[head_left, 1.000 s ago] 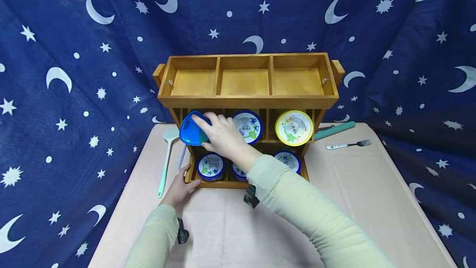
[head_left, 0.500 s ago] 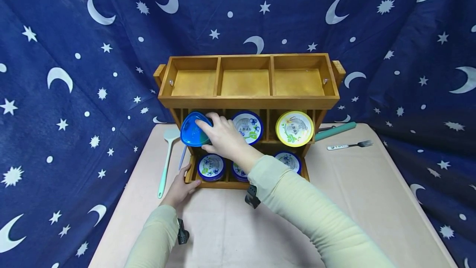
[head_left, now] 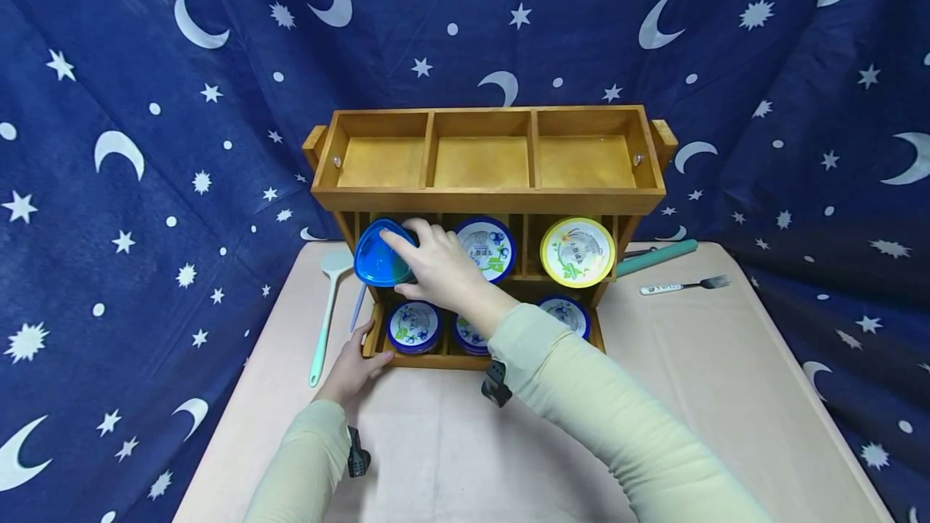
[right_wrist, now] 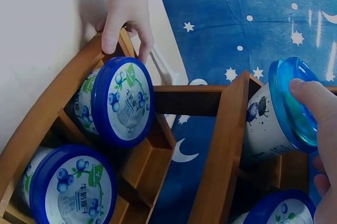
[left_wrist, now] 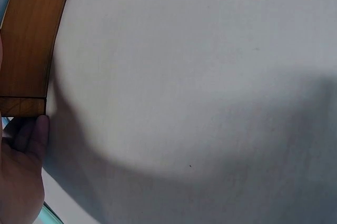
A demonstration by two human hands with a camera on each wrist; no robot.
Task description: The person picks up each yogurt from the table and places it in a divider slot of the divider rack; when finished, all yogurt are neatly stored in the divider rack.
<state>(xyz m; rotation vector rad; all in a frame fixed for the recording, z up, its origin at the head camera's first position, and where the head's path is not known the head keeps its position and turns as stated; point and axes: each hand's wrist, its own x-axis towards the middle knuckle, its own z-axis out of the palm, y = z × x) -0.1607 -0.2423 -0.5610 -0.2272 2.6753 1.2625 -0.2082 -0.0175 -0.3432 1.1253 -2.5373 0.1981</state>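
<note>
Your left hand (head_left: 353, 368) grips the rack (head_left: 485, 198) corner to steady it while your right hand (head_left: 436, 269) pinches the blue-lidded cup (head_left: 378, 255) at its slot

even bright light, curved edges

We are looking at a pale pink table (head_left: 712, 394) carrying a wooden rack (head_left: 487, 200); a mint spatula (head_left: 325, 309) is lying to its left, while a fork (head_left: 684, 286) and a teal-handled tool (head_left: 655, 255) are lying to its right.
</note>
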